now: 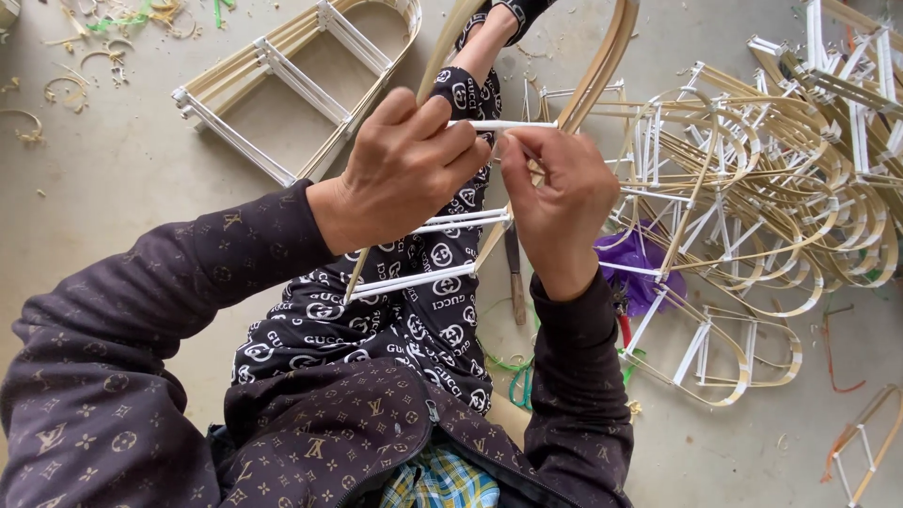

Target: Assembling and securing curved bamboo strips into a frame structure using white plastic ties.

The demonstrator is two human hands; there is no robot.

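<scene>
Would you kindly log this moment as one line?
left hand: grips bamboo frame | right hand: pinches white crossbar | finished frames: piled right

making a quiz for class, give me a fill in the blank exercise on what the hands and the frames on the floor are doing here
1. The left hand and right hand pinch a thin ____ crossbar between them.
2. The crossbar joins two bent strips of a bamboo frame held over the person's ____.
3. A heap of finished frames lies on the ____ side of the view.
4. A crumpled ____ bag lies under that heap's edge.

Missing words: white; lap; right; purple
</scene>
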